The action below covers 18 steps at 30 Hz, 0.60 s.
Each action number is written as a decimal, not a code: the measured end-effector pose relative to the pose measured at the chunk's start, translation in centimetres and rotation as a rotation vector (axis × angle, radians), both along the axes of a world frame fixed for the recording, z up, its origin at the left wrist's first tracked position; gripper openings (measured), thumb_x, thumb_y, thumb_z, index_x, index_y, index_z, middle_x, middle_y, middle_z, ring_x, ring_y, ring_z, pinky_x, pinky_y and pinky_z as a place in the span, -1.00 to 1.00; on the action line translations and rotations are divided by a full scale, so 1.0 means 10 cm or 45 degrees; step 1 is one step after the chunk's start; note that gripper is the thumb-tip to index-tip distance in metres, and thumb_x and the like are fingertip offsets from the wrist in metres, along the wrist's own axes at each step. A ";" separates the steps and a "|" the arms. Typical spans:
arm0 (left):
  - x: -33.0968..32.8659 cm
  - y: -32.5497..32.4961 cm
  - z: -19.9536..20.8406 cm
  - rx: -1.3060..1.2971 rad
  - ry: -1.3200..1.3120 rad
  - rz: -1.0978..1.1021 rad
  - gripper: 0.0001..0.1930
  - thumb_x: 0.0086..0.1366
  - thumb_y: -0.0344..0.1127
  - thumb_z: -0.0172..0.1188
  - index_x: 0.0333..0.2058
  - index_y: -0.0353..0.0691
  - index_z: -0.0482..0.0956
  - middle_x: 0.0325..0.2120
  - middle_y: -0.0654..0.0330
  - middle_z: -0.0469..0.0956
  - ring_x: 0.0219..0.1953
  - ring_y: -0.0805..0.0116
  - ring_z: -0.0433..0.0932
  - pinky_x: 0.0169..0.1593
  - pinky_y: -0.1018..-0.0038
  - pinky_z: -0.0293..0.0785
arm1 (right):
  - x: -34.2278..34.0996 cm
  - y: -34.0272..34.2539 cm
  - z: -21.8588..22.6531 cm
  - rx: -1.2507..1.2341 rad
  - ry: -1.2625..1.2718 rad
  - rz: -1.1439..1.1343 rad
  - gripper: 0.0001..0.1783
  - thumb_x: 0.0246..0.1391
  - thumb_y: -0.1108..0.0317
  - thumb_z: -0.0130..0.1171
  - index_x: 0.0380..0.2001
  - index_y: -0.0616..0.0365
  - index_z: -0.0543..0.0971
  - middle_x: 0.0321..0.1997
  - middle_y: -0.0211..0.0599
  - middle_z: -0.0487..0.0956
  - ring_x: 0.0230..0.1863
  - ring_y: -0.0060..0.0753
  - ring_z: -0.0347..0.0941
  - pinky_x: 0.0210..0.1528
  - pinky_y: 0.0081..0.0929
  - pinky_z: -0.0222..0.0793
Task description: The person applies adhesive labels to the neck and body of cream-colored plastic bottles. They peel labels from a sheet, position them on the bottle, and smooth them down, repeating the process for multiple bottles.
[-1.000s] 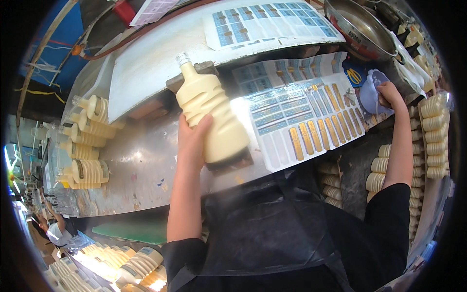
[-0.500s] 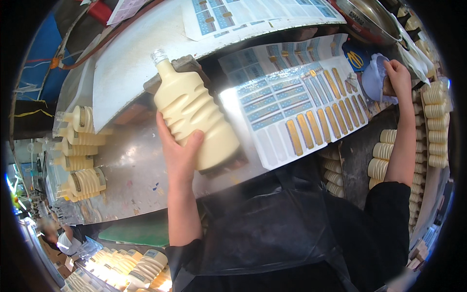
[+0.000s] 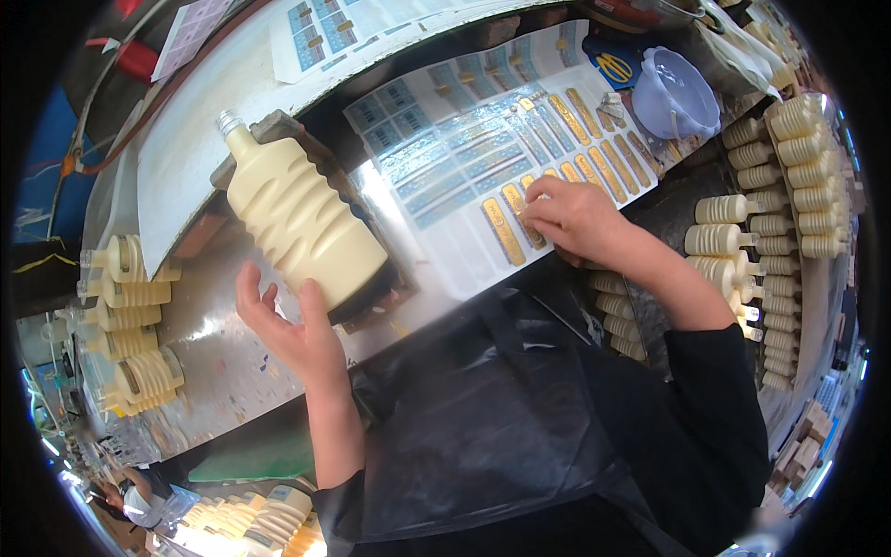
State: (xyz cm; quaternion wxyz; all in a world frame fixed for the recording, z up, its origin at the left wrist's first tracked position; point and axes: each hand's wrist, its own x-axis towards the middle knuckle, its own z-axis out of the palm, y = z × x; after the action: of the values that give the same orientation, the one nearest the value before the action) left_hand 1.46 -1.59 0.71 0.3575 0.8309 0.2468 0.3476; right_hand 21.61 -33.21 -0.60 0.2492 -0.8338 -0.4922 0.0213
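A cream-coloured ribbed bottle with a clear neck lies on its side, tilted, its neck end on a dark block. My left hand is open beside the bottle's lower side, fingers spread and the thumb tip at the bottle's edge. To the right lies a sheet of labels with blue-grey strips and rows of gold stickers. My right hand is over its front row, thumb and forefinger pinched at the edge of a gold sticker. The hand partly hides the stickers under it.
A lavender bucket with water stands at the far right, beside yellow-handled scissors. Stacked cream bottles stand at the left and right. A raised white board runs along the back, with another label sheet on it.
My right hand has come from the bucket to the gold stickers. My left hand has let go of the bottle and drawn back slightly. The view has shifted.
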 end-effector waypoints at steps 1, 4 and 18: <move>0.00 -0.02 0.01 0.032 -0.008 -0.009 -0.36 0.36 -0.29 0.23 0.34 -0.35 0.26 0.34 -0.06 0.25 0.35 0.09 0.25 0.34 0.17 0.23 | -0.05 -0.02 -0.08 0.019 -0.020 -0.010 -0.96 0.11 0.39 0.30 -0.36 0.07 0.65 -0.18 -0.34 0.61 -0.35 -0.12 0.61 -0.31 -0.23 0.53; 0.00 -0.09 0.05 0.124 -0.030 -0.022 -0.40 0.34 -0.31 0.25 0.30 -0.33 0.32 0.32 -0.07 0.27 0.34 0.07 0.25 0.35 0.16 0.22 | -0.11 -0.03 -0.18 0.068 -0.089 0.010 -0.96 0.09 0.40 0.27 -0.37 0.07 0.61 -0.22 -0.33 0.59 -0.40 -0.11 0.60 -0.39 -0.21 0.51; 0.07 -0.44 0.28 0.494 -0.122 -0.312 -0.66 0.14 -0.52 0.34 -0.06 -0.28 0.62 -0.04 -0.05 0.61 0.00 -0.05 0.58 0.09 0.18 0.48 | -0.21 0.42 -0.21 -0.073 -0.170 -0.154 -0.86 0.15 0.37 0.20 -0.24 0.09 0.67 -0.29 -0.23 0.58 -0.37 -0.09 0.61 -0.34 -0.21 0.54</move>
State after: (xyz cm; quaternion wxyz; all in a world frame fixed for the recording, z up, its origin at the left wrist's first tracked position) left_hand 2.14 -6.03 3.50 0.2419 0.8905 0.0553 0.3814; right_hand 19.47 -29.04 -2.74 0.1927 -0.8683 -0.4556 -0.0352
